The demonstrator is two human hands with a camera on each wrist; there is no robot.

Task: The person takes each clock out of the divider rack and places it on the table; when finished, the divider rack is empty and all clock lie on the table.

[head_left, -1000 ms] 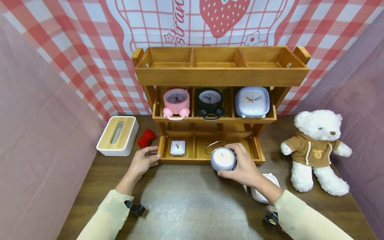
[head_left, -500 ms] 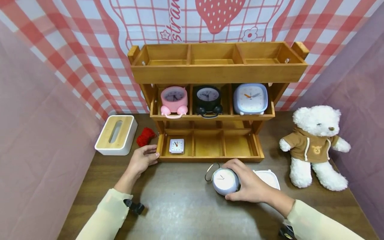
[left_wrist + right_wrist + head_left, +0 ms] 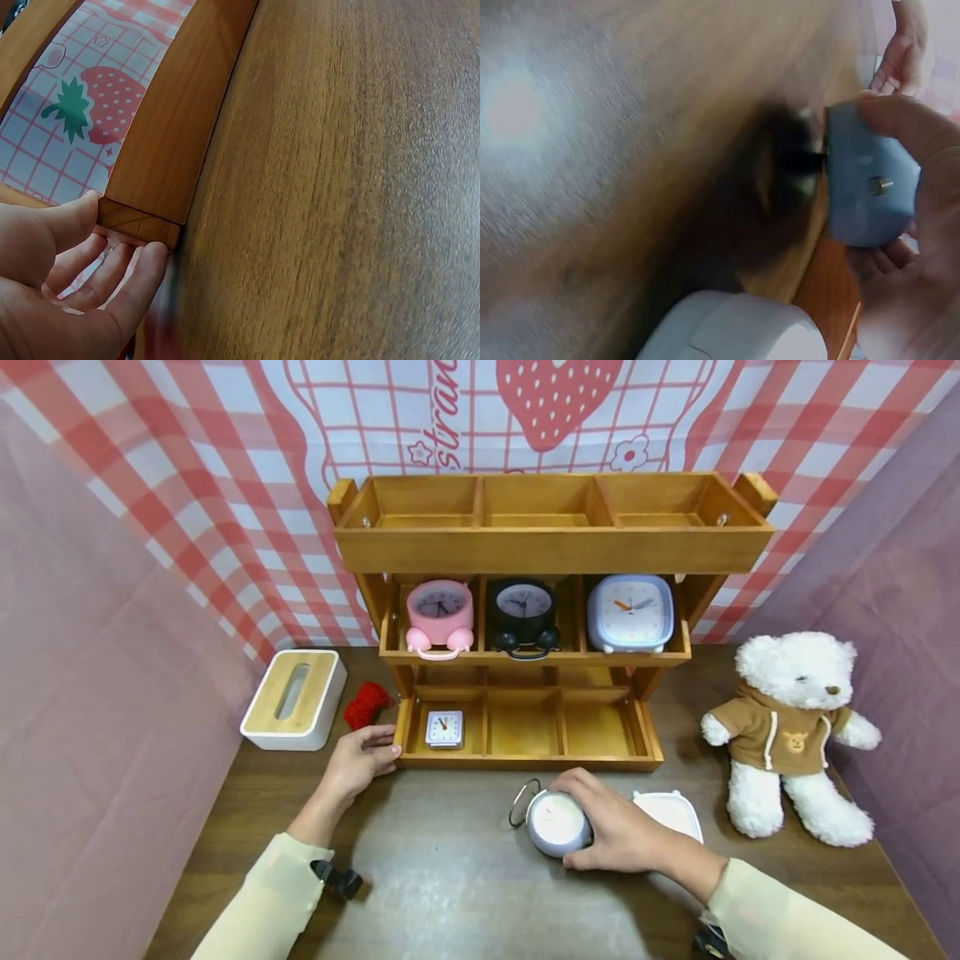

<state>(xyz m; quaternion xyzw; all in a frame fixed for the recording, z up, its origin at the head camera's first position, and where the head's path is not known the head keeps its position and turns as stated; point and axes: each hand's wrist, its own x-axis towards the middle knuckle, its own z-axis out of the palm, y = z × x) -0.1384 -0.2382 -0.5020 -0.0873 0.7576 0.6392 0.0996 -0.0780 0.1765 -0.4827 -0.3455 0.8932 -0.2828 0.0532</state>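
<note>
My right hand (image 3: 611,828) grips a round blue-grey alarm clock (image 3: 558,823) from its right side, over the table in front of the shelf. A thin wire ring (image 3: 525,802) sticks out at the clock's upper left. In the right wrist view the clock's blue back (image 3: 866,202) shows a small brass key. My left hand (image 3: 360,762) holds the left end of the wooden shelf (image 3: 525,763) at its lowest tray. Thumb and fingers pinch the wood's corner (image 3: 142,223) in the left wrist view. A small square clock (image 3: 445,728) stands in that tray's left compartment.
Pink (image 3: 441,614), black (image 3: 523,610) and blue (image 3: 632,612) clocks fill the middle tier. A white square clock (image 3: 670,812) lies partly behind my right forearm. A white teddy bear (image 3: 795,735) sits at right; a tissue box (image 3: 295,700) and red yarn (image 3: 367,704) are at left.
My right hand has brought the round clock from the lowest tray's front edge towards me, over the table; its face has tipped slightly since. The left hand keeps its place on the shelf.
</note>
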